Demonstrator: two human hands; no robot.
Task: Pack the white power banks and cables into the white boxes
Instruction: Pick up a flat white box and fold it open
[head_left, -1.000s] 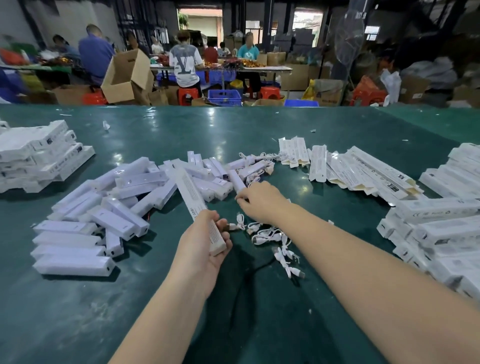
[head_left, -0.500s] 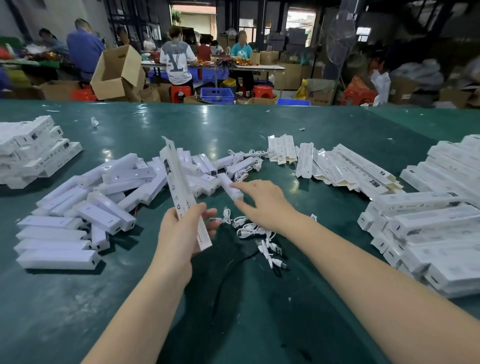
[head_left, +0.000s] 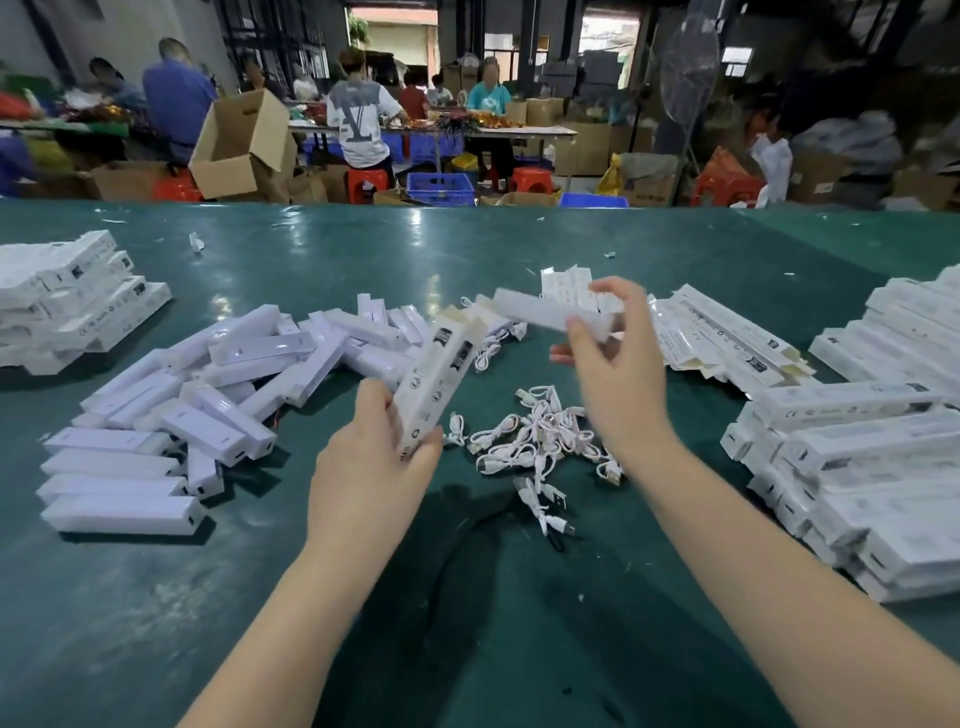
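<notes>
My left hand (head_left: 371, 462) grips a long white box (head_left: 439, 376) by its near end, tilted up and away with its far flap open. My right hand (head_left: 618, 364) holds a white power bank (head_left: 540, 310) above the table, level with the box's open end and just to its right. A heap of loose white power banks (head_left: 208, 405) lies to the left. Several coiled white cables (head_left: 535, 436) lie between my hands. Flat unfolded white boxes (head_left: 727, 338) lie behind my right hand.
Stacks of closed white boxes sit at the right edge (head_left: 872, 467) and the far left (head_left: 67, 301) of the green table (head_left: 467, 623). A black cable (head_left: 467, 535) lies near my forearms. Beyond the table, people work among cardboard boxes (head_left: 239, 145) and stools.
My right hand has picked a power bank off the table and raised it toward the box's open end. My left hand has tipped the box further upright.
</notes>
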